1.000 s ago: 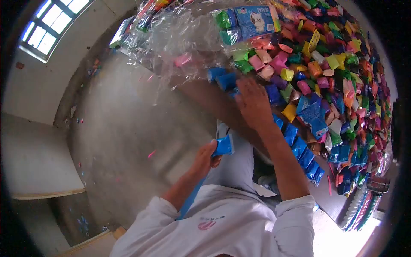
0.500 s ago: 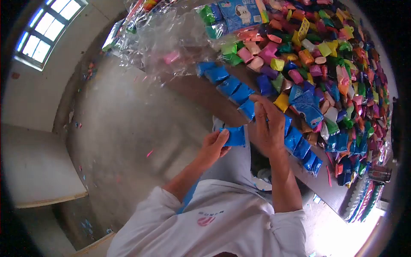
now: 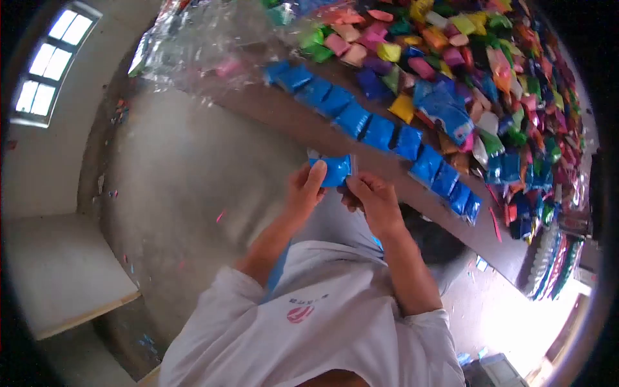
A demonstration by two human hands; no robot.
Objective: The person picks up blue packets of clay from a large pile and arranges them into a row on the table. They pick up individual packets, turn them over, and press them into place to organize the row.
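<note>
A small shiny blue packet [image 3: 336, 171] is held between my two hands, in front of the table's near edge. My left hand [image 3: 307, 187] pinches its left end, thumb on top. At the packet's right end, the fingers of my right hand [image 3: 372, 197] are closed on its clear edge. Beyond my hands, a row of similar blue packets [image 3: 378, 132] lies side by side along the brown table [image 3: 284, 122], running diagonally from upper left to lower right.
A large heap of colourful small packets [image 3: 451, 58] covers the far part of the table. Crumpled clear plastic bags [image 3: 200, 48] lie at the upper left. Striped, ridged items [image 3: 554, 264] stand at the table's right end. Scraps dot the concrete floor [image 3: 187, 168].
My right hand has come away from the row on the table and now grips the right end of the blue packet. The view has shifted, so the row shows more fully.
</note>
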